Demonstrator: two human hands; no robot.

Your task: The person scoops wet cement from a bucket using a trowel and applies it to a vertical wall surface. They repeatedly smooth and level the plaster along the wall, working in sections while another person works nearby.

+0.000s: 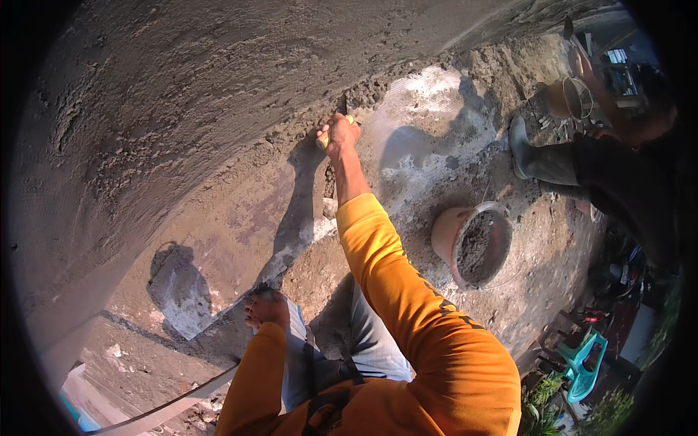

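My right hand (342, 135) is closed around the yellow handle of a trowel (322, 142), at the foot of a wall (182, 94) coated with rough grey mortar. The trowel's blade is mostly hidden beyond my fist, beside a ridge of loose wet mortar (367, 93). Close to my knee, my left hand (268, 309) is held low with its fingers curled; a dark patch lies at it, and what it grips, if anything, is unclear. To the right of my right arm, a bucket (445, 236) holding grey mortar (476, 251) stands tilted in view.
At the right, a co-worker in rubber boots (542, 160) reaches toward the wall with a trowel (568, 29). Another bucket (560, 98) stands by them. A turquoise plastic chair (582, 367) is at lower right. One long strip (171, 408) crosses the lower left.
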